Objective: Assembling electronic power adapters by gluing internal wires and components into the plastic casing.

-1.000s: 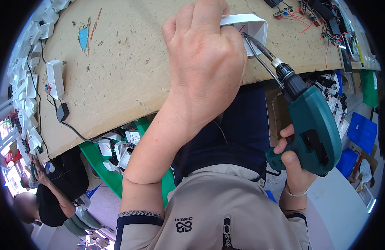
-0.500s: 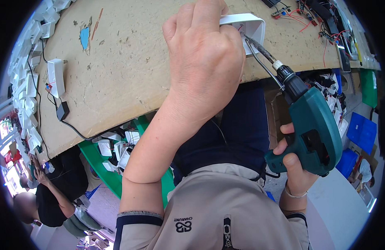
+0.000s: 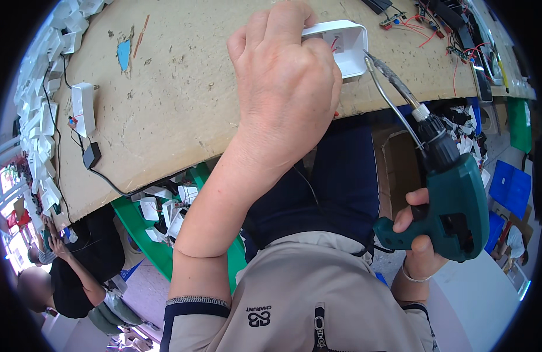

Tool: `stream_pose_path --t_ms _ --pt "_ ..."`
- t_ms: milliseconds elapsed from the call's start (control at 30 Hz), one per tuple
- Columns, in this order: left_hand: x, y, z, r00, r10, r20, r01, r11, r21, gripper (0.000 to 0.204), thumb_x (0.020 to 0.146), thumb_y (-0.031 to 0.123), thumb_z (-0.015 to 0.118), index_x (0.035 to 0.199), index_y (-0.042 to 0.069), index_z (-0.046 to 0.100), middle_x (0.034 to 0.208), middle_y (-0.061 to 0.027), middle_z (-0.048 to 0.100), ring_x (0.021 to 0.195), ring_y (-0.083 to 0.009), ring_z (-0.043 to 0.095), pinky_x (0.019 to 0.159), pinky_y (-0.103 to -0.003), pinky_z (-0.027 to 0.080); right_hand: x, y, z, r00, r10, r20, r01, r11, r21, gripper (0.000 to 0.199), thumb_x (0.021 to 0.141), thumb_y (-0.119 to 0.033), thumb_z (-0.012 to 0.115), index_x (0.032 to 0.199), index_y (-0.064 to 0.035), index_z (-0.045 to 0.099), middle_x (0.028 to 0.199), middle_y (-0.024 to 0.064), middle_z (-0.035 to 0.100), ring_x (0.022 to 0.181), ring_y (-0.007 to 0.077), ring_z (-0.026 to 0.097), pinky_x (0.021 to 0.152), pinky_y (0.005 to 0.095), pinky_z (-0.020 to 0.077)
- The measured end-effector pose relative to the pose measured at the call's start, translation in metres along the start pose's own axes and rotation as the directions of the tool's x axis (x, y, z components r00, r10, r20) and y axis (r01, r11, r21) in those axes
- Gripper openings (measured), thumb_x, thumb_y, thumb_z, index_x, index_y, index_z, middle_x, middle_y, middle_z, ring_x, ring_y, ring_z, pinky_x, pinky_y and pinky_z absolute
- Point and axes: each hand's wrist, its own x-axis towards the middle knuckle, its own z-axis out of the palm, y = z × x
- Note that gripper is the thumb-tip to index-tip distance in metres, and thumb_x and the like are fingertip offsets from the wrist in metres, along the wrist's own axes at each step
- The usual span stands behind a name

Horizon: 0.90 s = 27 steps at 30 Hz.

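Observation:
My left hand grips a white plastic housing, an open-topped box shape, at the table's front edge. A short red wire shows inside it; my fingertips and part of the box are hidden behind the hand. My right hand is wrapped round the handle of a dark green soldering gun. Its metal tip and thin curved feed tube point up and left, ending just off the right side of the housing, apart from it.
White housings line the table's left edge. Another housing lies nearby with a black cable. Small circuit boards with red wires lie at the back right. A green bin of white parts stands below the table. A person sits at far left.
The soldering gun has moved back, right and down, and its tip has come out of the housing. My left hand and the housing have shifted slightly left.

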Motion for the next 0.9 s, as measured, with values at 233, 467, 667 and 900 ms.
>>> stream_pose_path --t_ms 233,467,667,900 --pt "0.001 -0.028 0.037 0.74 0.315 -0.595 -0.494 0.854 -0.162 0.008 0.062 0.0 0.061 0.068 -0.001 0.056 0.089 -0.0153 0.051 0.08 -0.0307 0.049 0.071 -0.038 0.036 0.008 0.008 -0.007 0.994 -0.105 0.039 0.103 0.994 0.041 0.072 0.071 -0.034 0.07 0.12 0.0054 0.034 0.096 0.019 0.054 0.063 0.0147 0.058 0.051 0.0233 0.0489" --pt "-0.001 0.021 -0.045 0.808 -0.364 0.464 0.444 0.893 -0.072 0.072 0.059 0.014 0.071 0.12 -0.001 0.035 0.11 -0.0261 0.041 0.093 -0.0399 0.046 0.082 -0.042 0.04 0.004 0.007 -0.011 0.983 -0.18 0.028 0.179 0.983 0.041 0.066 0.076 -0.03 0.066 0.121 0.0057 0.033 0.097 0.0182 0.053 0.062 0.013 0.055 0.051 0.0222 0.0461" --pt "-0.006 0.022 -0.078 0.691 -0.488 0.533 0.686 0.674 -0.273 0.07 0.057 0.013 0.074 0.117 -0.002 0.041 0.106 -0.0193 0.046 0.1 -0.0311 0.049 0.083 -0.034 0.041 -0.004 0.005 -0.008 0.98 -0.195 0.043 0.185 0.966 0.181 0.062 0.078 -0.026 0.063 0.122 0.0042 0.031 0.098 0.0186 0.052 0.062 0.0135 0.055 0.05 0.023 0.0459" --pt "-0.062 0.009 -0.186 0.343 -0.487 0.803 0.816 -0.27 -0.511 0.077 0.051 0.02 0.081 0.116 -0.003 0.045 0.105 -0.0097 0.054 0.092 -0.0173 0.055 0.077 -0.031 0.045 -0.002 0.009 -0.011 0.969 -0.214 0.126 0.161 0.928 0.337 0.06 0.079 -0.024 0.063 0.122 0.0036 0.032 0.103 0.0207 0.052 0.062 0.0148 0.056 0.049 0.022 0.0475"
